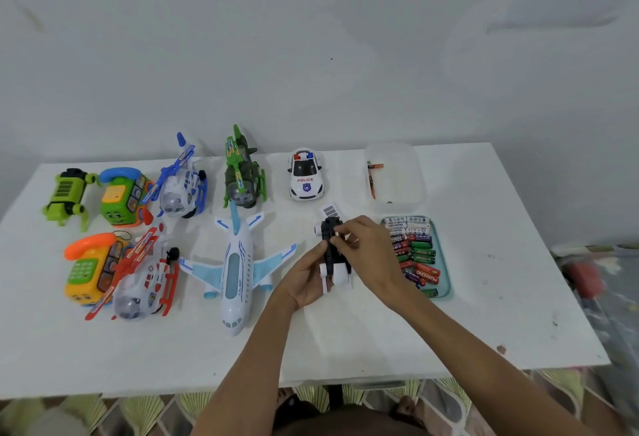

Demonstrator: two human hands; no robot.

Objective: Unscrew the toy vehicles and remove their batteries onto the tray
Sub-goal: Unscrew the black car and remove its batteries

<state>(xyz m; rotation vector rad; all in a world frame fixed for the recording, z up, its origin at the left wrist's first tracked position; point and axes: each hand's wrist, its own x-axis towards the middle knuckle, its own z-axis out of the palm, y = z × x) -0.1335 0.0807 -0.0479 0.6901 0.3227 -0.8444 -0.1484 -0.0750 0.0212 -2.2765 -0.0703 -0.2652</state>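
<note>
**Both hands on the upturned toy**

Well to the left of your left hand (306, 278), helicopters (145, 276) and toy phones (88, 269) sit on the surface (345, 339). A white airplane (237, 269) lies just beside that hand. Your left hand cups and grips the upturned toy vehicle (338, 269) from below. Your right hand (368, 245) reaches over it, curled fingertips pinching at its black underside. Just right of that hand, the tray (448, 280) holds loose batteries (418, 256). Beyond it stands a clear container (415, 173).
</note>
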